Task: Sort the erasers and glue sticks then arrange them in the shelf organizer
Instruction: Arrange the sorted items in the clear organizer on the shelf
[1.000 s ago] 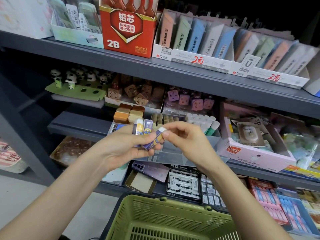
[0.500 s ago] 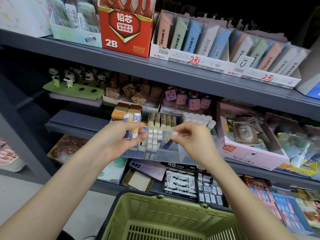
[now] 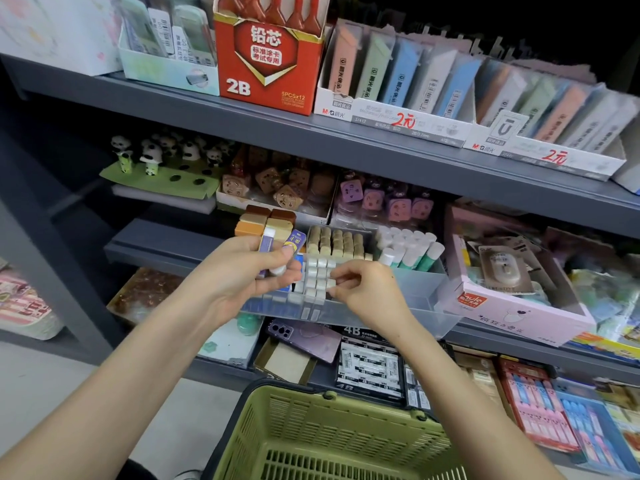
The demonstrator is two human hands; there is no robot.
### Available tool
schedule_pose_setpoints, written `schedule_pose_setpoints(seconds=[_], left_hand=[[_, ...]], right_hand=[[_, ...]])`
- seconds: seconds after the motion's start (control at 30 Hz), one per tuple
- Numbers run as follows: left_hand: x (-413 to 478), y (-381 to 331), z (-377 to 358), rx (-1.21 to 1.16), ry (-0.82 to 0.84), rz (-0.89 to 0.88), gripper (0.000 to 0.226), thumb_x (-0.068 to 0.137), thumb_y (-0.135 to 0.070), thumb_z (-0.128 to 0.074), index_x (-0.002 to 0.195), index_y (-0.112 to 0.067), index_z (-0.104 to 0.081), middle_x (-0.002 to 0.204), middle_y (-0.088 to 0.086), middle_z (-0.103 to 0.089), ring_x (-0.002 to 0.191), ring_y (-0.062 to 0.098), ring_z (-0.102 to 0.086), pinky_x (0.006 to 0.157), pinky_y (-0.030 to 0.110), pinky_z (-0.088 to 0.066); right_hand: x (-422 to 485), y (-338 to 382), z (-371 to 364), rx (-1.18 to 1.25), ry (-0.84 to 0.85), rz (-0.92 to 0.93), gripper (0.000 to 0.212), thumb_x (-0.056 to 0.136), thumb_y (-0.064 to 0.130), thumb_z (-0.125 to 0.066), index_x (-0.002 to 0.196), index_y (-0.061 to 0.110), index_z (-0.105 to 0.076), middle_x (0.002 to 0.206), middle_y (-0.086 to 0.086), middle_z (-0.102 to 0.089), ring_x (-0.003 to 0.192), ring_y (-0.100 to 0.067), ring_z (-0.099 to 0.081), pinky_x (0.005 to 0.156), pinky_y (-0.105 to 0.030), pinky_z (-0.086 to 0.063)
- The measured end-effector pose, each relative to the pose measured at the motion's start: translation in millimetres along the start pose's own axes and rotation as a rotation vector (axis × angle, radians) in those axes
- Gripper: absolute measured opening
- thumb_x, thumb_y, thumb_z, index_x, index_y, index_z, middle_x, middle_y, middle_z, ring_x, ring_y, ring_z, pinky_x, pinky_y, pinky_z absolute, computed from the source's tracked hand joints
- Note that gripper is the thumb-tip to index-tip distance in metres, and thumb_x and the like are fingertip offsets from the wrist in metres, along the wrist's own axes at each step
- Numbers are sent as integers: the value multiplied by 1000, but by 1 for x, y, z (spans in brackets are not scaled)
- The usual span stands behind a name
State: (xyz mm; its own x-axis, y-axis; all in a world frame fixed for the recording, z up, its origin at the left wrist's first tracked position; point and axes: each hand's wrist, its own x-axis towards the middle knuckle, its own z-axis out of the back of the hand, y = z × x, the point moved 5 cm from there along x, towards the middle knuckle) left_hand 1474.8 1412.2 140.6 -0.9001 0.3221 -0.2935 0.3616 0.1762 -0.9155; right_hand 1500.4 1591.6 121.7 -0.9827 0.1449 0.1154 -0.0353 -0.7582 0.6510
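Purple-sleeved erasers point(image 3: 278, 242) stand gripped in the person's left hand point(image 3: 242, 275), thumb and curled fingers closed round them. 2 ends poke up above the fingertips, just over the left end of a clear plastic organizer point(image 3: 426, 306) on the middle shelf point(image 3: 166, 247). The right hand point(image 3: 370, 292), fingers curled, pinches 1 white-ended eraser point(image 3: 333, 283) between thumb and forefinger. It does so at the right edge of the rows of erasers point(image 3: 313, 271) packed upright in the organizer's front compartment. Behind those rows stand tan erasers point(image 3: 334, 242). To their right, glue sticks point(image 3: 412, 251) with white caps and green bodies fill another compartment. Brown and orange block erasers point(image 3: 265, 221) are stacked just behind the left hand. A pink box point(image 3: 512, 308) sits beside the organizer on the right, a red 2B lead box point(image 3: 266, 53) stands on the shelf above, and a green basket point(image 3: 329, 434) lies below both forearms.
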Motion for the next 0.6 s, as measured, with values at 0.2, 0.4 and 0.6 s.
schedule_pose_setpoints(seconds=[0.2, 0.4, 0.6], left_hand=[[-3, 0, -7, 61, 108, 5, 14, 84, -2, -63, 97, 4, -65, 81, 14, -73, 78, 22, -72, 60, 18, -54], [-17, 0, -28, 209, 263, -17, 24, 80, -28, -64, 92, -7, -66, 74, 6, -73, 67, 17, -71, 48, 15, -49], [-18, 4, -30, 103, 240, 12, 30, 84, -33, -58, 102, -9, -58, 96, 11, -74, 84, 25, -72, 52, 18, -51]], right_hand=[[-15, 27, 30, 206, -98, 127, 26, 88, 15, -65, 113, 19, -65, 88, 6, -62, 75, -8, -57, 76, -27, -52], [-34, 57, 36, -69, -60, 405, 25, 81, 20, -73, 105, 13, -71, 88, 2, -56, 81, -11, -50, 73, -18, -37], [-44, 33, 40, 547, -90, 101, 11, 86, 14, -66, 85, 25, -63, 76, 8, -65, 66, -2, -59, 64, -16, -49]])
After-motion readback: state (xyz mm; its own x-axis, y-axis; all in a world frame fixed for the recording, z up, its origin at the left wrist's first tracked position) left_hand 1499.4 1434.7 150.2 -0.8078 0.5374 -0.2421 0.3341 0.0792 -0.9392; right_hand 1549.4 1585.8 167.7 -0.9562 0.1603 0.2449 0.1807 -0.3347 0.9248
